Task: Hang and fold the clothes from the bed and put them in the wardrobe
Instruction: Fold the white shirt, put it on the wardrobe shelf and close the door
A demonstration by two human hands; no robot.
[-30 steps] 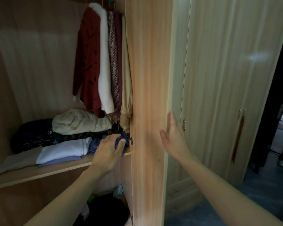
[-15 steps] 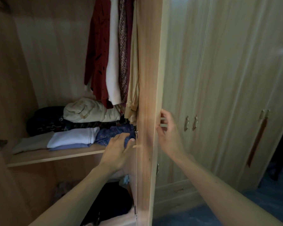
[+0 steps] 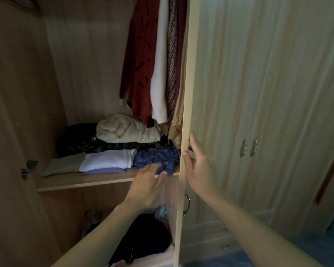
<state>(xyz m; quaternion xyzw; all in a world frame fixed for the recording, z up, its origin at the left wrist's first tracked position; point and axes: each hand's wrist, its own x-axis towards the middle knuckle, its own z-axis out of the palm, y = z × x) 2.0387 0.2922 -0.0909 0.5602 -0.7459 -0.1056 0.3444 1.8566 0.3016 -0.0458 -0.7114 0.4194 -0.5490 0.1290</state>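
Blue patterned garment (image 3: 156,158) sits at the right front corner of the wardrobe shelf (image 3: 85,182), loosely folded, one flap hanging over the front lip. It touches the white folded top (image 3: 108,160) on its left.

Left hand (image 3: 147,187): fingers nearly straight and spread a little, laid flat on the garment's near edge, not gripping.

Right hand (image 3: 199,170): fingers straight against the outer face of the open door (image 3: 185,93), thumb along its edge. No clear grip.

Risks, my read:
- Door swings in while the flap overhangs, so cloth jams at the hinge side.
- Left fingers sit in the door's path and could get pinched.
- Garment is barely on the shelf. A drag outward tips it into the lower compartment.
- Beige hanging piece (image 3: 178,112) lies right by the door edge and may snag too.
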